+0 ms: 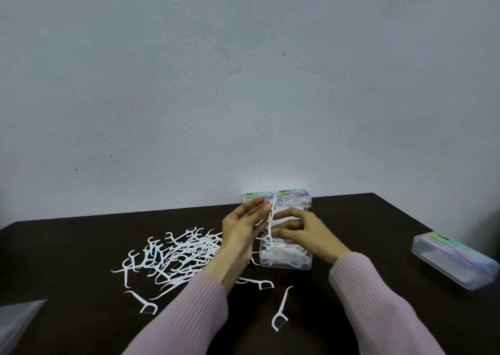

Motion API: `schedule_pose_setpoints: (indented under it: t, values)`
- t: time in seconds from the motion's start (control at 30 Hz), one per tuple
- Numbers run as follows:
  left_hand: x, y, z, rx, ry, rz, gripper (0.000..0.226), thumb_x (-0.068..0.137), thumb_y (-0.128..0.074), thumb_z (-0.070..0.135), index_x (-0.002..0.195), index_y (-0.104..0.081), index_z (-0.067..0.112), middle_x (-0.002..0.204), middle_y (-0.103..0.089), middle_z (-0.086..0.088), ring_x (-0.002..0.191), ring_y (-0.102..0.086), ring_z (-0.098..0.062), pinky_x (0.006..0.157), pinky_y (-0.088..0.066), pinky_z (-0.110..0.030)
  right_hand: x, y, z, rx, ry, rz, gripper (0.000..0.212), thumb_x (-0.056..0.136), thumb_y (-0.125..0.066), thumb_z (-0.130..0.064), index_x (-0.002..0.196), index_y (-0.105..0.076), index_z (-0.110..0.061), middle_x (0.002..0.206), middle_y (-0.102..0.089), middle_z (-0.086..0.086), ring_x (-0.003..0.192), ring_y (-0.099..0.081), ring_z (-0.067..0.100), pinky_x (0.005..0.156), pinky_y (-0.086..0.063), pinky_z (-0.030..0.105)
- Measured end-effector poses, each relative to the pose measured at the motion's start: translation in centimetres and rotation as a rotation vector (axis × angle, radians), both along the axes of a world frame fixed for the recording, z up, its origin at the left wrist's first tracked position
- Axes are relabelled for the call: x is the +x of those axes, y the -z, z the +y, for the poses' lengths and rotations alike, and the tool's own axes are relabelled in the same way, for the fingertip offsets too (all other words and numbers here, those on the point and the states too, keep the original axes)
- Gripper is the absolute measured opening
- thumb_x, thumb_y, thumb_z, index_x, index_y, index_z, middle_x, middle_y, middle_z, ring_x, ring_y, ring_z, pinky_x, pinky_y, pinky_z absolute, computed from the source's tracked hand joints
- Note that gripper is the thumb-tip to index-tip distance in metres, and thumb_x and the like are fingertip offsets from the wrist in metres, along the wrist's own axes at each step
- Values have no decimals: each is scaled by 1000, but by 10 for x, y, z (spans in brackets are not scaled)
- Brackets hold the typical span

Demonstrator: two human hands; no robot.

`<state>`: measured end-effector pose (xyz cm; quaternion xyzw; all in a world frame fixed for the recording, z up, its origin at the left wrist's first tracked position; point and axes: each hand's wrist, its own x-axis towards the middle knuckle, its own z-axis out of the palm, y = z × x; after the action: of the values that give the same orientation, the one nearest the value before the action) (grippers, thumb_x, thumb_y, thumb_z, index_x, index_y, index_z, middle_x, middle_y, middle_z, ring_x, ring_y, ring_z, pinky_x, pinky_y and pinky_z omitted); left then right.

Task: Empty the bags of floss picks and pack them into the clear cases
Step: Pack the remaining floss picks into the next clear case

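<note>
A loose pile of white floss picks [173, 257] lies on the dark table [81, 246], left of centre. An open clear case [284, 258], partly filled with picks, stands just right of the pile. My left hand [240, 230] is raised beside the case with straight fingers, and its fingertips touch an upright floss pick [271, 219]. My right hand [303, 233] hovers over the case, its curled fingers pinching a few picks that reach down into it. How many picks it holds is hidden by the fingers.
Two labelled cases [293, 199] stand against the wall behind my hands. A closed clear case [454, 260] lies at the right edge. An empty plastic bag [16, 325] sits at the bottom left. Single picks [281, 314] lie near the front.
</note>
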<state>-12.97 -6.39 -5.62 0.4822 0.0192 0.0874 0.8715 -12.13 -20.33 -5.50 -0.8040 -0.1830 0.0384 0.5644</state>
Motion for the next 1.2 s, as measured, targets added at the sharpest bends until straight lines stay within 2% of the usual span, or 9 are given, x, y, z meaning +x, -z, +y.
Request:
schedule_pose_setpoints:
  t: [0.17,0.3,0.4,0.6,0.67,0.8,1.03,1.13,1.2]
  values:
    - [3,-1,-3,-72,1,-2,21,79,-59,-15,90,-65,2,71,-72,-3,65,-69,-8,60,-56,-18,-1,-1,4,67,-46,5,15,87,-57,1,97,-61,-10,56,-66,-7,58,-63,0,63,-52,15]
    - [6,1,1,-78,-12,-44,25,77,-60,-17,92,-65,2,75,-71,-4,66,-69,-8,60,-55,-17,-2,-5,5,254,-70,171,15,94,-51,-12,102,-63,-7,80,-68,9,65,-67,14,64,-56,23]
    - [7,5,5,18,-41,-61,26,75,-63,-17,91,-65,4,82,-70,-6,70,-68,-9,62,-55,-17,0,-2,1,129,-40,90,19,85,-64,-12,104,-63,-9,81,-71,8,67,-68,14,63,-54,20]
    - [8,14,19,372,-101,-104,29,72,-68,-15,94,-65,3,89,-70,-9,75,-68,-11,65,-54,-15,7,1,-14,7,237,-71,11,83,-64,-3,88,-68,-12,77,-67,2,61,-61,6,53,-46,9]
    - [8,15,19,426,-76,-127,30,70,-69,-17,94,-65,0,87,-70,-9,74,-69,-10,66,-54,-15,12,4,-20,-46,372,-112,11,84,-64,-8,88,-68,-17,87,-65,-1,74,-61,8,57,-44,9]
    - [7,18,15,547,55,-185,31,69,-68,-20,88,-66,6,84,-70,-10,76,-70,-13,66,-54,-18,20,12,-28,-102,510,-110,12,88,-61,-14,90,-66,-25,103,-64,2,92,-60,16,78,-47,28]
    - [5,23,12,865,166,-243,40,64,-75,-16,89,-69,14,83,-71,0,80,-69,-8,74,-54,-20,16,10,-23,-81,400,-113,11,86,-62,-8,91,-66,-17,102,-60,-1,96,-54,11,76,-41,19]
    - [5,23,16,879,90,-261,40,63,-77,-13,84,-69,20,85,-72,4,82,-69,-7,76,-53,-20,13,11,-20,-191,277,-120,13,86,-63,-8,87,-67,-20,96,-61,-4,93,-55,7,73,-44,15]
    - [4,25,20,909,39,-263,36,65,-78,-8,82,-70,23,86,-71,7,82,-67,-4,74,-52,-17,12,13,-18,-320,236,-152,17,86,-62,-9,84,-67,-25,95,-64,-5,93,-58,7,82,-49,23]
